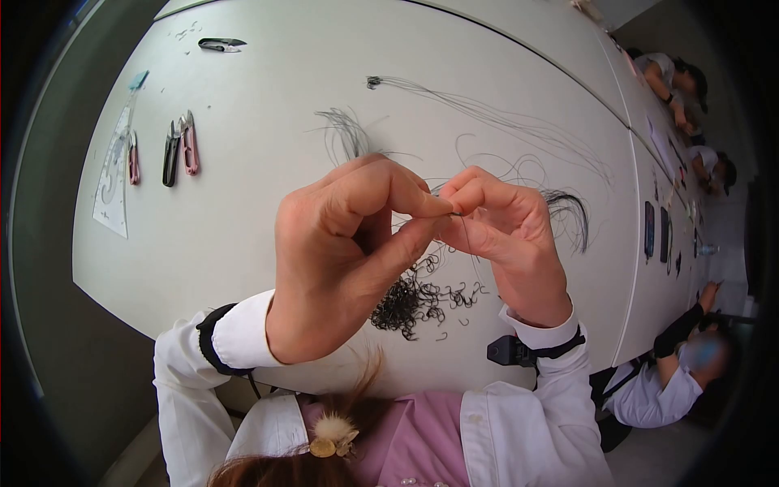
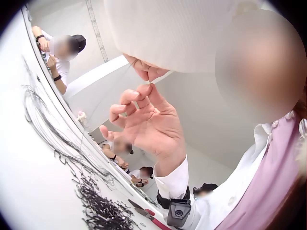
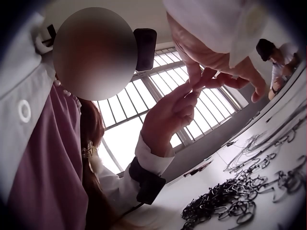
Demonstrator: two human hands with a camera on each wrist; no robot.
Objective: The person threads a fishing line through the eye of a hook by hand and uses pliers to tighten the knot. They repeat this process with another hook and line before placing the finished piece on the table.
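1. Handling line (image 1: 466,230) midair, above hooks (image 1: 398,307) on counter (image 1: 227,243); probably knotting.
2. Left hand (image 1: 341,235), right hand (image 1: 511,223): fingers clamped on line.
3. Next move likely needs steady pinch, gentle pull.

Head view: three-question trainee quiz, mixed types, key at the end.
1. True or false: the hooks lie in a tray.
2. Which lies closest to the ruler? A) hooks; B) small pink snips; C) the bundle of lines.
3. In a few words: what are the left hand and right hand doing together?

Key:
1. False; they lie on the table.
2. B.
3. Their fingers meet, pinching what looks like a thin strand; the exact detail is too small to tell.
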